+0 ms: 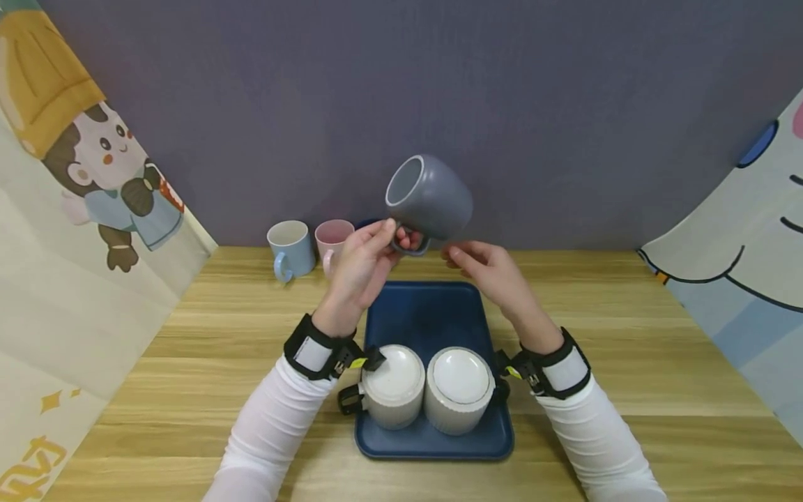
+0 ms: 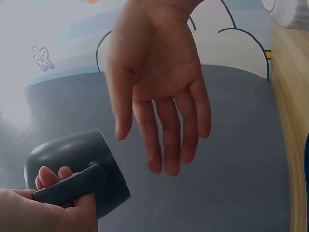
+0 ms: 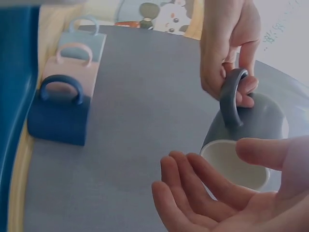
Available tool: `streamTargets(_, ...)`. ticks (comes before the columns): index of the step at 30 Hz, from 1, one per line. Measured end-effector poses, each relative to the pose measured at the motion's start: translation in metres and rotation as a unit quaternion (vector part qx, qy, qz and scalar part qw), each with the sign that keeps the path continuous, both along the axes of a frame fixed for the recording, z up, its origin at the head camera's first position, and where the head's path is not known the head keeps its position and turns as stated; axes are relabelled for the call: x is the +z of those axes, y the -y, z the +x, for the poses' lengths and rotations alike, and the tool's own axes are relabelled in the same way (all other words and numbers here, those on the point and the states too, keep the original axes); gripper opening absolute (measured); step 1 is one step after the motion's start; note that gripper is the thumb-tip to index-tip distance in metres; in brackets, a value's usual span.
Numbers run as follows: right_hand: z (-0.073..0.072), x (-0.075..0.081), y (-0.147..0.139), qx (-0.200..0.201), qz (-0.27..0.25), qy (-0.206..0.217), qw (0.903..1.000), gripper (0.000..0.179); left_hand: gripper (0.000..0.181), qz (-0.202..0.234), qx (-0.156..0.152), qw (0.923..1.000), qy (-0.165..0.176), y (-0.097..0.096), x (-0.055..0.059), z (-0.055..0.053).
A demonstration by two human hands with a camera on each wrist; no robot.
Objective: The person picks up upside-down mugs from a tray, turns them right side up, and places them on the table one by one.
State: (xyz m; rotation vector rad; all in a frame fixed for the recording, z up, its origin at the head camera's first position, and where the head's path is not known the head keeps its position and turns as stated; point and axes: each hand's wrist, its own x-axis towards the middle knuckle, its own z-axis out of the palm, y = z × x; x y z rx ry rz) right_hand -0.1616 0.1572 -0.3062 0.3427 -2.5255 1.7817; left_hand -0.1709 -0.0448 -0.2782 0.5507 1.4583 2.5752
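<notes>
Firstly, one backdrop [image 1: 564, 125], grey-violet, finely textured, upright behind the bench's far edge. Two printed hangings [image 1: 69, 279], pale, cartoon-figured, at the left and right sides. One bench [image 1: 207, 418], yellow-brown, straight wood grain. One tray [image 1: 426, 303], dark blue, shallow, rectangular with rounded corners, on the bench. Two sleeves [image 1: 272, 418], white, softly wrinkled. Left hand [image 1: 357, 272], raised, thumb and fingers round the looped handle of the grey mug [image 1: 439, 199]. Right hand [image 1: 492, 275], fingers loosely extended, near that mug's base. Grey mug: matt, smooth, rounded toward the base, pale inside; tilted, lifted above the tray, showing beyond its far edge. Two white mugs [image 1: 395, 390], ribbed sides, black handles, inverted side by side at the tray's near edge. Light blue mug [image 1: 295, 247], pink mug [image 1: 332, 237] and dark blue mug [image 3: 58, 121]: smooth, small, straight-sided, in a row along the bench's far edge, running toward the tray's far left corner. Wrist straps [image 1: 564, 369], black, white-patched.
</notes>
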Motion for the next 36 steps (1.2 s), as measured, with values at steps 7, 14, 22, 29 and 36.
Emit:
streamTargets(7,0.0,0.007,0.003,0.021,-0.041,0.021,0.9987,0.04,0.033,0.022,-0.007,0.9997,-0.001,-0.006,0.003,0.002)
streamTargets(14,0.0,0.015,0.005,0.021,-0.083,0.043,0.9954,0.042,0.036,0.029,-0.008,0.9995,-0.007,-0.013,0.003,0.003)
streamTargets(22,-0.001,0.019,0.007,0.057,-0.152,0.061,0.9849,0.043,0.038,0.04,-0.012,0.999,-0.013,-0.019,0.003,0.003)
streamTargets(29,0.0,0.019,0.011,0.125,-0.293,0.128,0.9391,0.026,0.036,0.05,-0.02,0.9986,-0.006,-0.023,0.002,0.006)
streamTargets(36,0.001,0.019,0.014,0.117,-0.383,0.159,0.9022,0.011,0.033,0.064,-0.024,0.9977,-0.002,-0.027,-0.001,0.006)
